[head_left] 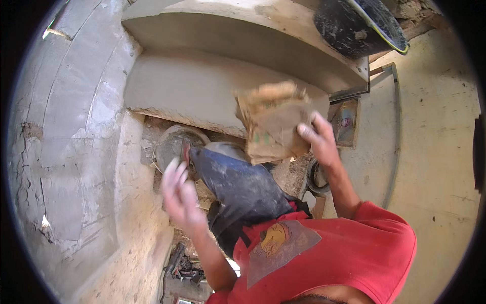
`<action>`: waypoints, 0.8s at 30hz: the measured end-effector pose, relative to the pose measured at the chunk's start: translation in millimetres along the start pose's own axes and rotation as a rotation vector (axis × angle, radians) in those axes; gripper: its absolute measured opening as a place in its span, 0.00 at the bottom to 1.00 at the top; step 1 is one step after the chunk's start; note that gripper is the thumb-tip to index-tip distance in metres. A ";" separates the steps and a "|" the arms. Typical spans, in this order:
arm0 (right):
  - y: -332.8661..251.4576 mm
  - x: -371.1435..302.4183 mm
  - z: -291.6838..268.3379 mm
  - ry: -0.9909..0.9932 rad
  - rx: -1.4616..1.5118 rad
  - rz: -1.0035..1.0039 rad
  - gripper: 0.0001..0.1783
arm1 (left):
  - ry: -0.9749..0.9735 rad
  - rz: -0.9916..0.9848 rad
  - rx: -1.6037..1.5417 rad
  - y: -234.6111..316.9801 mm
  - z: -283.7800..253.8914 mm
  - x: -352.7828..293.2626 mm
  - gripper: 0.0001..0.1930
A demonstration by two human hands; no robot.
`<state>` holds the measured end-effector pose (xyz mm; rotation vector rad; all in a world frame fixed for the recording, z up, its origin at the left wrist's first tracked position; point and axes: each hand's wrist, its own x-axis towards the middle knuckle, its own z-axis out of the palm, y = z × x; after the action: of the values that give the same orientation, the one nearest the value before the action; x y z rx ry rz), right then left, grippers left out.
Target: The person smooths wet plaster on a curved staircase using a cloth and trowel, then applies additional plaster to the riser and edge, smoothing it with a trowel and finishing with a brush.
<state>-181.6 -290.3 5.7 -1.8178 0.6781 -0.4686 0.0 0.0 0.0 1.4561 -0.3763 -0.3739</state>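
My right hand (321,139) grips the right edge of a worn, folded brown paper sack (278,126) with faint green print. The sack is smeared by motion and hangs in front of the grey step. At the left, my left hand (181,195) is raised and holds nothing I can see. Its dusty fingers are stretched out and somewhat blurred. Just above its fingertips is a red-handled tool (186,152) by a round bucket (174,144) with grey stuff in it. How the tool rests is hard to make out.
A smooth grey plastered step (202,76) has a curved riser behind it. On the upper ledge stands a black bucket (357,28). A grey plastered wall (76,126) rises at the left, and a pale panel (430,137) spans the right. Several dark tools (179,263) lie low down.
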 end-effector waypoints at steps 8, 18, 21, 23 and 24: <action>-71.7 66.4 -0.6 -0.366 0.617 0.048 0.17 | -0.391 -0.386 -0.836 5.9 97.8 49.4 0.51; -87.6 210.6 -1.9 0.017 -0.610 -0.552 0.23 | 0.387 -0.312 -0.479 -22.8 206.7 111.7 0.26; -82.0 307.5 -2.7 0.070 -0.727 -0.546 0.33 | 0.646 -0.162 -0.209 -66.8 237.6 146.4 0.27; -64.0 332.8 2.2 -0.008 -0.828 -0.517 0.39 | 0.669 -0.074 -0.090 -86.9 262.3 168.4 0.27; -55.0 338.7 6.9 -0.057 -0.912 -0.494 0.41 | 0.631 -0.116 -0.074 -89.3 274.2 175.9 0.28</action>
<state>92.1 -492.0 52.6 -2.8808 0.4093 -0.4554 26.7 -330.6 -63.9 1.4444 0.2278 -0.0070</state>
